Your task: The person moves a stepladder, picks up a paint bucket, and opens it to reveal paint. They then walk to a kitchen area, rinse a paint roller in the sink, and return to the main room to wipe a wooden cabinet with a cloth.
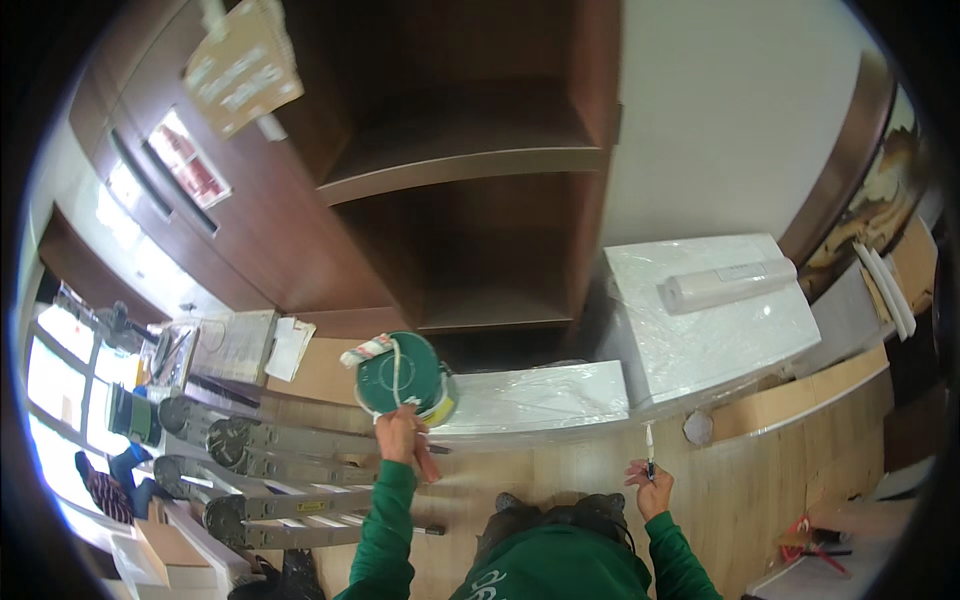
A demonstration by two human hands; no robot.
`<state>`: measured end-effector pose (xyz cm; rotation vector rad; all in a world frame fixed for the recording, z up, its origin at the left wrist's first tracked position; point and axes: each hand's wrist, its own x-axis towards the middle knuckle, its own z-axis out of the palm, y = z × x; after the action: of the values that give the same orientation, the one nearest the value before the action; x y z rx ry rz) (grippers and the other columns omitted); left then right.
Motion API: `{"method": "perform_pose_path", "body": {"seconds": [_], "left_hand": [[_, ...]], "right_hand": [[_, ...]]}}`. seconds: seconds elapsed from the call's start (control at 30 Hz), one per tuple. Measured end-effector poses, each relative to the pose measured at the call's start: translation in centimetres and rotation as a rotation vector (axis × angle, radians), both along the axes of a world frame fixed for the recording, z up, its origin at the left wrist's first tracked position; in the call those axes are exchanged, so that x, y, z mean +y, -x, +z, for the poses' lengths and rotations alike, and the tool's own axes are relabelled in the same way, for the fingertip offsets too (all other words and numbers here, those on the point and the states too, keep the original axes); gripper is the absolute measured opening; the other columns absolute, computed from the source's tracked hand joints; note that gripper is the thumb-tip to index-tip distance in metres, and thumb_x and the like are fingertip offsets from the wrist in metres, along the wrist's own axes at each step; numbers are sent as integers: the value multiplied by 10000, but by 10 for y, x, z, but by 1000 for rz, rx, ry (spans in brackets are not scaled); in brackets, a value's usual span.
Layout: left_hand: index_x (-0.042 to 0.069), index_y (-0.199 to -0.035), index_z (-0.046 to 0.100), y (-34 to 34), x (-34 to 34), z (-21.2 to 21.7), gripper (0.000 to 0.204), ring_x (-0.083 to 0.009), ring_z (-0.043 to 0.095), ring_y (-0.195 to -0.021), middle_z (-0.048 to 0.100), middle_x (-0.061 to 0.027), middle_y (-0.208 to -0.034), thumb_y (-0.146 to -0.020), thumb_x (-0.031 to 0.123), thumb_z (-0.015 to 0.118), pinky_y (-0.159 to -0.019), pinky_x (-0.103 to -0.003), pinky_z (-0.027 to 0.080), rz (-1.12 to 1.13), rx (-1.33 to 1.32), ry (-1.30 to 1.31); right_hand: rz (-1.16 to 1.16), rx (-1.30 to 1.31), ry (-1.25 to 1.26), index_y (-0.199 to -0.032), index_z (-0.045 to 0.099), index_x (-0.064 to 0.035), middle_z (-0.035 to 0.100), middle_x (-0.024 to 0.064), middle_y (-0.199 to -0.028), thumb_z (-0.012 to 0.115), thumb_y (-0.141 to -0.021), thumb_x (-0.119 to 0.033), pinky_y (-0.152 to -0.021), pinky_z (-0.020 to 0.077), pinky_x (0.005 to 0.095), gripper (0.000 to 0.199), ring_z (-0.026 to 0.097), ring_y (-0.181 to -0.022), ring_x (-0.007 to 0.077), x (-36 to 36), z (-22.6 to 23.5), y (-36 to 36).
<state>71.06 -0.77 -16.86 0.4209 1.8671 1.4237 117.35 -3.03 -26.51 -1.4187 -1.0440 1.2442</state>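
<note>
My left hand (pixel 398 435) is closed around the reddish handle of a paint roller. The roller (pixel 368 350) has a striped sleeve and a white-smeared wire frame, and it lies across the top of a green bucket (pixel 398 375). White paint marks the bucket's rim, near my fingers. Whether that hand also grips the bucket is hidden. Off to the right, my right hand (pixel 652 488) pinches a slim paintbrush (pixel 650 445) upright, its pale tip pointing away from me. Just beyond that brush are wrapped white boxes.
An open dark wood cabinet (pixel 460 160) stands ahead. Plastic-wrapped boxes (pixel 710 340) carry a clear roll (pixel 730 285). A folded metal ladder (pixel 290 465) lies to my left. Red-handled tools (pixel 800 540) rest at lower right. At far left is another person (pixel 115 490).
</note>
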Motion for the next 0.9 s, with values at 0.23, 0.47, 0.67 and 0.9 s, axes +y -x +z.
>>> {"method": "perform_pose_path", "body": {"seconds": [0.23,0.47,0.67,0.9], "left_hand": [[117,-1154,662,39,-19,-47,367,-226,643,-585,650,-92,-661,-801,211,688,-546,-380,515,-336,677,439],[-41,-995,666,-22,-61,-29,396,-230,633,-644,678,-94,-766,-917,345,626,-572,-357,514,525,894,78],[-15,-962,662,-247,-12,-68,233,-205,631,-650,668,-99,-750,-872,199,666,-597,-340,517,-366,846,-162],[-23,-971,689,-458,108,-225,410,-275,709,-880,709,-177,-880,-845,366,710,-762,-380,547,-1319,362,513]], "right_hand": [[-104,16,66,-1042,662,76,694,129,-869,485,-852,74,-673,563,308,260,658,-705,175,-13,-15,-107],[-367,-70,127,-1039,668,69,686,123,-859,529,-916,4,-666,548,310,196,649,-717,185,-45,-41,-254],[-757,-15,183,-1036,670,68,693,114,-824,553,-947,-47,-649,536,287,187,656,-671,164,-96,-47,-351],[-970,112,176,-1031,669,78,693,123,-824,562,-959,-83,-655,535,302,206,665,-680,179,-106,-49,-410]]}}
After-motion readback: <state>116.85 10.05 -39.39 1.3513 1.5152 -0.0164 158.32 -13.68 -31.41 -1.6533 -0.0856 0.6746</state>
